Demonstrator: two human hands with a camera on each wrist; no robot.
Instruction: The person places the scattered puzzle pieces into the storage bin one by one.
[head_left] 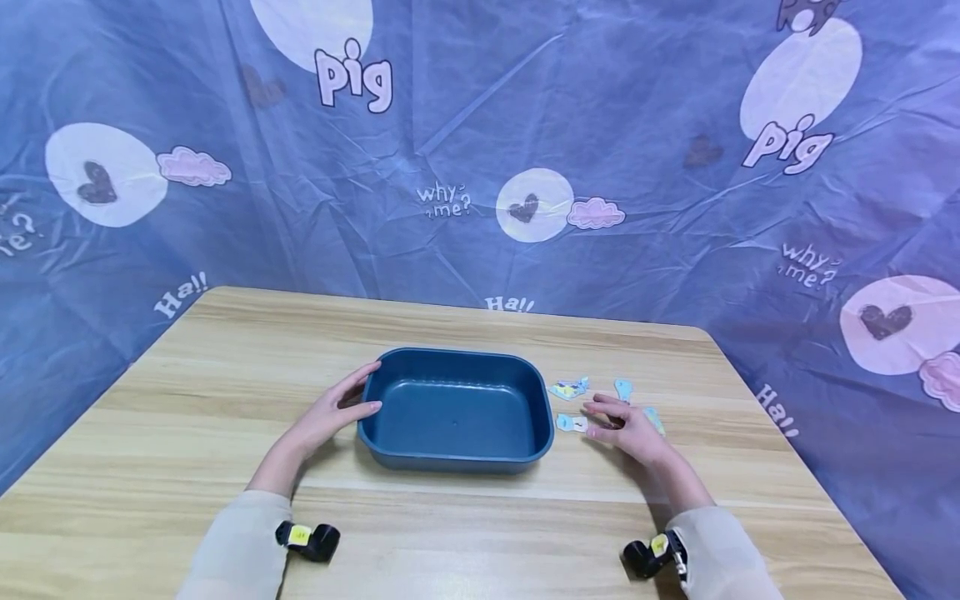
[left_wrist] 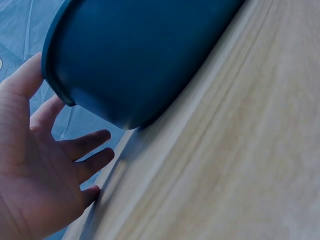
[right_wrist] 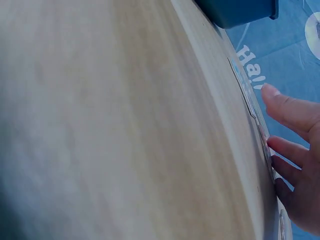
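Note:
A deep blue rectangular bin (head_left: 457, 458) with rounded corners sits on the table, its inside bare. At its left end my left hand (head_left: 330, 418) touches the rim with thumb and a finger, the other fingers spread loosely in the left wrist view. To the right of the bin lie several flat, light-blue printed pieces: a patterned one (head_left: 570, 388), a small one with a pale end (head_left: 572, 423), a narrow one (head_left: 623, 388) and another (head_left: 654, 419). Low among them is my right hand (head_left: 628, 432), fingers slightly bent and apart. Whether its fingertips touch a piece I cannot tell.
The wood-grain table (head_left: 450, 533) ends at the back against a blue printed cloth (head_left: 420, 250) that also hangs at both sides. Small black cameras are strapped to the left sleeve (head_left: 238, 542) and the right sleeve (head_left: 716, 550).

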